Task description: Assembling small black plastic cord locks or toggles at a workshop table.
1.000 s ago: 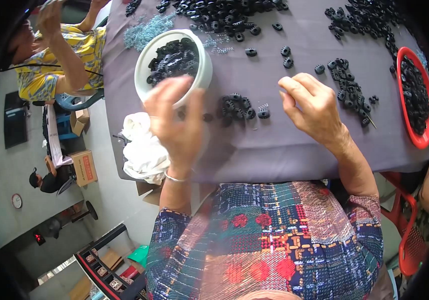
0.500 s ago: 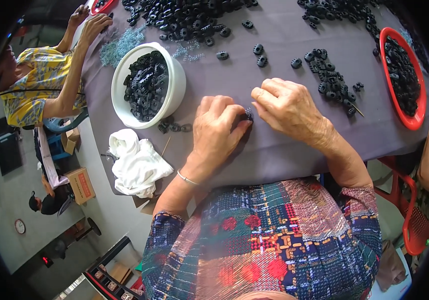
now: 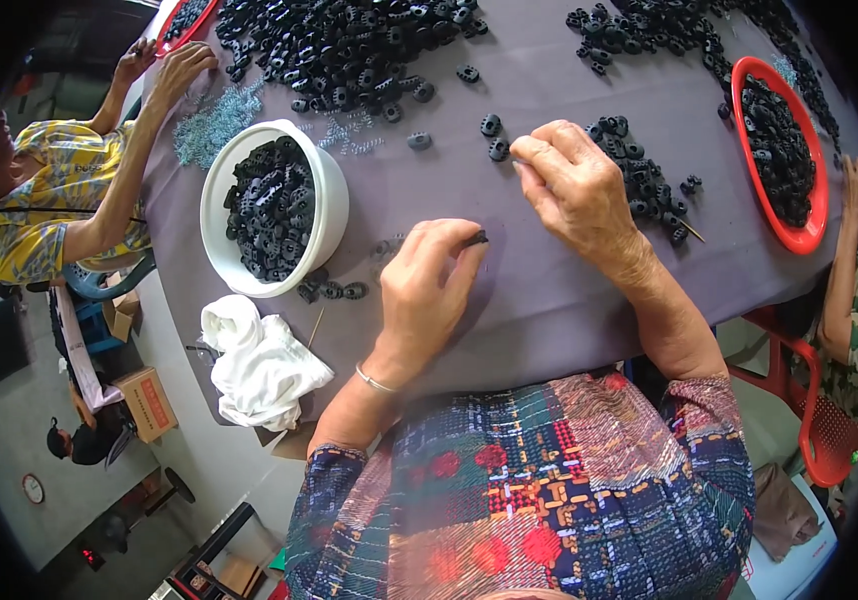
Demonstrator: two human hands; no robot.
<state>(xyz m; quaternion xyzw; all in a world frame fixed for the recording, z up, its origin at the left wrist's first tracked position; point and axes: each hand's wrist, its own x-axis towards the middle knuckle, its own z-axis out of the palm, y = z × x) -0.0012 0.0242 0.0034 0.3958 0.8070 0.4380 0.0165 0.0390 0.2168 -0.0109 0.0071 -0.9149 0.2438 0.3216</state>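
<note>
My left hand (image 3: 417, 290) pinches a small black plastic cord lock (image 3: 477, 238) between thumb and forefinger, just above the cloth. To its upper right my right hand (image 3: 581, 195) is closed with thumb and forefinger together; whatever is at its fingertips is too small to make out. Two loose black cord locks (image 3: 492, 136) lie right beside those fingertips. More of them form a cluster (image 3: 639, 170), partly behind my right hand. Left of my left hand stands a white bowl (image 3: 334, 215) filled with black cord locks, with several (image 3: 332, 290) lying at its foot.
A large heap of black pieces (image 3: 349, 50) covers the far table, with clear springs (image 3: 219, 122) beside it. A red tray (image 3: 819, 215) of pieces sits at right. A white cloth (image 3: 267, 365) lies near the left edge. Co-workers' hands (image 3: 184, 75) are at the far left and right.
My hands have drawn apart: the right moved up toward the loose cord locks, the left down a little with its cord lock. The whole view has shifted slightly.
</note>
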